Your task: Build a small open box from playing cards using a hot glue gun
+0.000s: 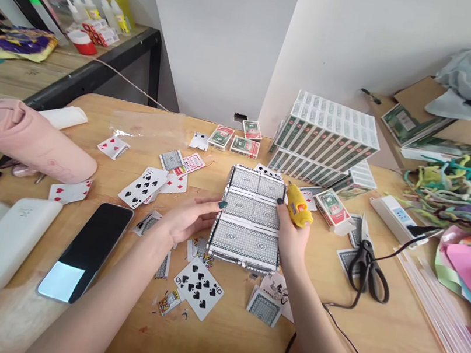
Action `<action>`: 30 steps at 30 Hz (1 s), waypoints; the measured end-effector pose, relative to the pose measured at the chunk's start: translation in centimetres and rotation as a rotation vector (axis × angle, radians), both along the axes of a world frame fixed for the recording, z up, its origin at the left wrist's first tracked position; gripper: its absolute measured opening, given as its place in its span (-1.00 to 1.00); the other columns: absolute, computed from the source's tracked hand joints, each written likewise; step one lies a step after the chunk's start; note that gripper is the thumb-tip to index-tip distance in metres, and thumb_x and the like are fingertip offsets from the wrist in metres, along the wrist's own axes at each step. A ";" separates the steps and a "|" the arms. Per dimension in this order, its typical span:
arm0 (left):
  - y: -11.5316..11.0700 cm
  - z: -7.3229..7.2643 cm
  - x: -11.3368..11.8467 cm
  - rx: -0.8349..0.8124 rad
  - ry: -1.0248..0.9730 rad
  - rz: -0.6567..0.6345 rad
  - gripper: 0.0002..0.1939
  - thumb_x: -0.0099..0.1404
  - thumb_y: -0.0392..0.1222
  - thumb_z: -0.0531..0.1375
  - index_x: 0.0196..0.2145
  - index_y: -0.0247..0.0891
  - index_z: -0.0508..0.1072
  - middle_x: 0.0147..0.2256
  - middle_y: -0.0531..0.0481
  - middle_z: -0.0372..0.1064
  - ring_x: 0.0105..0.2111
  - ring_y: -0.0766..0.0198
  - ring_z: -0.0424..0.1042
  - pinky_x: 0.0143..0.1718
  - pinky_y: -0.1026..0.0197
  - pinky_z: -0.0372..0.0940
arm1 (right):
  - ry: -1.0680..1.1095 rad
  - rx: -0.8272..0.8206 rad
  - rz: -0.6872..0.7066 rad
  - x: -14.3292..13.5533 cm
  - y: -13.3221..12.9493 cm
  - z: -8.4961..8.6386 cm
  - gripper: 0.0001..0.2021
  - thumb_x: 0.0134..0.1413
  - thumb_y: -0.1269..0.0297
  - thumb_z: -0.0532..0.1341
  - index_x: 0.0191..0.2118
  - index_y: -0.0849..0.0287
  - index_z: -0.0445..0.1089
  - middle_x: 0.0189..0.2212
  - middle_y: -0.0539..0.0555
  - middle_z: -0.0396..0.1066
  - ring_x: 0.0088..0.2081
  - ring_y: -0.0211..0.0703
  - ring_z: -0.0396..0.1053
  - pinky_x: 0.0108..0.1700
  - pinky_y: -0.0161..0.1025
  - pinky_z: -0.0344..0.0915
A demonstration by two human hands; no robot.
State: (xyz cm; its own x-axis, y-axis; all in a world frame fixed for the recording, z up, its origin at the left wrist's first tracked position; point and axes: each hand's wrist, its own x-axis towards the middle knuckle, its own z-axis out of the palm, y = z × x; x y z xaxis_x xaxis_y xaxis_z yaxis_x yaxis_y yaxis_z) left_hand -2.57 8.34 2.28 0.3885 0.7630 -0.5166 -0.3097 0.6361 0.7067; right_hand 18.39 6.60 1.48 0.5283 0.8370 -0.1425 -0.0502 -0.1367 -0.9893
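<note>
A box-like block covered with grey-patterned playing cards (251,207) is held tilted above the table, with white seams between its card rows. My left hand (191,220) grips its left edge, thumb on top and the fingers partly hidden beside it. On the other side, my right hand (292,241) has its thumb against the block's right edge. The same hand also holds a yellow hot glue gun (299,207), nozzle pointing away from me. Around the block lie loose cards, among them a nine of spades (200,287) and cut card scraps (170,302).
Stacked card boxes (325,137) stand behind the block. Black-handled scissors (366,264) lie at right, beside a dark cable (346,305) and a white power strip (399,219). A phone (87,251), a white power bank (4,245) and a pink roll (32,140) occupy the left.
</note>
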 end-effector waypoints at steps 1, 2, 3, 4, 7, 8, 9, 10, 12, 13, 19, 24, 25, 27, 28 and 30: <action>0.1 0.1 0.0 -0.008 0.003 0.006 -0.73 0.05 -0.27 0.38 -0.24 -0.34 0.58 -0.38 -0.09 0.56 -0.41 0.27 0.47 -0.29 0.26 0.30 | 0.007 -0.002 0.002 0.0 0.0 0.0 -0.63 -0.14 0.08 0.31 -0.19 0.19 0.43 -0.28 0.09 0.49 -0.22 -0.01 0.41 -0.20 -0.13 0.32; 0.2 0.1 0.0 -0.009 0.001 0.008 -0.73 0.04 -0.28 0.38 -0.25 -0.34 0.58 -0.37 -0.09 0.56 -0.40 0.26 0.47 -0.29 0.26 0.30 | 0.015 -0.005 0.001 0.1 0.0 0.1 -0.62 -0.14 0.09 0.32 -0.19 0.19 0.43 -0.27 0.09 0.49 -0.21 -0.01 0.42 -0.19 -0.13 0.33; 0.3 0.2 0.0 -0.004 -0.007 0.003 -0.73 0.03 -0.29 0.38 -0.25 -0.35 0.57 -0.37 -0.10 0.56 -0.39 0.25 0.47 -0.29 0.25 0.29 | 0.026 -0.007 0.003 0.1 0.0 0.1 -0.62 -0.15 0.09 0.32 -0.18 0.19 0.43 -0.25 0.10 0.50 -0.19 0.00 0.42 -0.17 -0.12 0.33; 0.4 0.2 -0.1 0.004 -0.025 -0.013 -0.73 0.03 -0.29 0.38 -0.25 -0.36 0.57 -0.38 -0.10 0.56 -0.40 0.26 0.46 -0.30 0.25 0.28 | 0.041 -0.004 0.010 0.1 -0.1 0.2 -0.62 -0.15 0.09 0.33 -0.18 0.19 0.44 -0.23 0.11 0.50 -0.17 0.01 0.42 -0.16 -0.11 0.34; 0.7 0.4 0.0 0.016 -0.123 -0.075 -0.78 0.05 -0.23 0.38 -0.32 -0.37 0.56 -0.44 -0.09 0.53 -0.46 0.27 0.43 -0.37 0.24 0.27 | 0.081 0.004 0.044 0.1 -0.1 0.3 -0.61 -0.14 0.10 0.33 -0.16 0.18 0.44 -0.17 0.12 0.50 -0.12 0.04 0.42 -0.12 -0.09 0.35; 0.8 0.5 0.1 0.010 -0.149 -0.080 -0.80 0.06 -0.20 0.37 -0.35 -0.37 0.55 -0.45 -0.09 0.52 -0.46 0.26 0.43 -0.38 0.23 0.27 | 0.086 -0.002 0.049 0.1 -0.1 0.4 -0.61 -0.14 0.10 0.33 -0.15 0.17 0.44 -0.17 0.12 0.51 -0.11 0.05 0.42 -0.12 -0.09 0.35; 0.9 0.6 0.2 0.001 -0.159 -0.071 -0.81 0.08 -0.18 0.36 -0.38 -0.37 0.54 -0.46 -0.09 0.52 -0.46 0.24 0.43 -0.39 0.23 0.27 | 0.089 -0.011 0.049 0.1 -0.1 0.4 -0.61 -0.14 0.11 0.33 -0.15 0.17 0.44 -0.17 0.12 0.51 -0.10 0.06 0.42 -0.12 -0.09 0.35; 1.0 0.7 0.4 -0.005 -0.156 -0.053 -0.81 0.09 -0.17 0.35 -0.39 -0.37 0.54 -0.46 -0.10 0.52 -0.45 0.23 0.44 -0.40 0.23 0.27 | 0.091 -0.021 0.046 0.1 -0.2 0.4 -0.61 -0.14 0.11 0.33 -0.15 0.17 0.43 -0.18 0.12 0.51 -0.10 0.06 0.42 -0.12 -0.08 0.36; 1.1 0.7 0.7 -0.006 -0.130 -0.015 -0.82 0.09 -0.19 0.34 -0.39 -0.37 0.54 -0.44 -0.12 0.53 -0.44 0.20 0.45 -0.44 0.24 0.26 | 0.095 -0.029 0.049 0.1 -0.2 0.5 -0.61 -0.13 0.11 0.32 -0.15 0.18 0.44 -0.18 0.13 0.52 -0.10 0.07 0.43 -0.12 -0.08 0.36; 1.1 0.7 0.9 -0.006 -0.116 -0.006 -0.83 0.08 -0.20 0.33 -0.38 -0.37 0.54 -0.44 -0.13 0.53 -0.44 0.20 0.45 -0.46 0.25 0.25 | 0.095 -0.025 0.054 0.1 -0.2 0.5 -0.62 -0.12 0.10 0.32 -0.15 0.17 0.44 -0.18 0.13 0.52 -0.10 0.07 0.43 -0.12 -0.08 0.37; 1.0 0.7 1.8 0.008 -0.059 0.049 -0.87 0.09 -0.22 0.29 -0.42 -0.35 0.53 -0.51 -0.07 0.51 -0.50 0.24 0.44 -0.48 0.27 0.26 | 0.064 -0.017 0.054 0.1 -0.1 0.6 -0.68 -0.11 0.12 0.30 -0.21 0.16 0.45 -0.21 0.12 0.52 -0.11 0.06 0.43 -0.11 -0.06 0.37; 1.2 1.0 1.2 0.006 -0.097 -0.022 -0.82 -0.01 -0.22 0.39 -0.54 -0.33 0.47 -0.59 0.01 0.45 -0.58 0.33 0.36 -0.50 0.30 0.24 | 0.092 -0.001 0.059 0.2 -0.1 0.6 -0.64 -0.13 0.10 0.31 -0.18 0.16 0.45 -0.21 0.11 0.52 -0.09 0.07 0.42 -0.08 -0.04 0.37; 1.3 1.0 1.0 0.007 -0.108 -0.039 -0.80 -0.03 -0.22 0.41 -0.55 -0.33 0.47 -0.59 0.01 0.46 -0.57 0.32 0.37 -0.49 0.29 0.25 | 0.098 0.004 0.066 0.2 -0.1 0.6 -0.63 -0.13 0.10 0.32 -0.17 0.16 0.44 -0.20 0.11 0.52 -0.09 0.08 0.42 -0.08 -0.04 0.36; 1.6 0.9 0.8 0.011 -0.119 -0.057 -0.80 -0.04 -0.22 0.42 -0.54 -0.32 0.47 -0.57 0.00 0.47 -0.54 0.31 0.39 -0.46 0.29 0.27 | 0.098 0.004 0.069 0.1 -0.2 0.6 -0.64 -0.13 0.09 0.32 -0.18 0.15 0.44 -0.21 0.10 0.52 -0.09 0.07 0.43 -0.09 -0.05 0.37; 1.7 0.8 0.8 0.008 -0.119 -0.060 -0.81 -0.03 -0.22 0.42 -0.53 -0.32 0.48 -0.57 0.00 0.48 -0.54 0.30 0.40 -0.44 0.28 0.28 | 0.091 0.000 0.068 0.1 -0.2 0.6 -0.65 -0.13 0.09 0.32 -0.19 0.15 0.44 -0.22 0.09 0.52 -0.10 0.07 0.43 -0.10 -0.05 0.37; 1.8 0.6 0.9 -0.008 -0.114 -0.052 -0.84 -0.01 -0.23 0.40 -0.52 -0.31 0.49 -0.56 0.00 0.48 -0.55 0.30 0.40 -0.41 0.27 0.29 | 0.070 -0.002 0.072 0.2 -0.1 0.5 -0.67 -0.12 0.09 0.31 -0.21 0.14 0.45 -0.22 0.09 0.52 -0.12 0.07 0.43 -0.14 -0.06 0.38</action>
State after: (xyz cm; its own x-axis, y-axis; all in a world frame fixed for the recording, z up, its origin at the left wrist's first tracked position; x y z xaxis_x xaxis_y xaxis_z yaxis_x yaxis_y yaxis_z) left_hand -1.70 10.17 2.93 0.4842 0.7365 -0.4723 -0.3542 0.6586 0.6638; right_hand 18.55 6.48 1.94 0.4551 0.8723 -0.1789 -0.1092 -0.1448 -0.9834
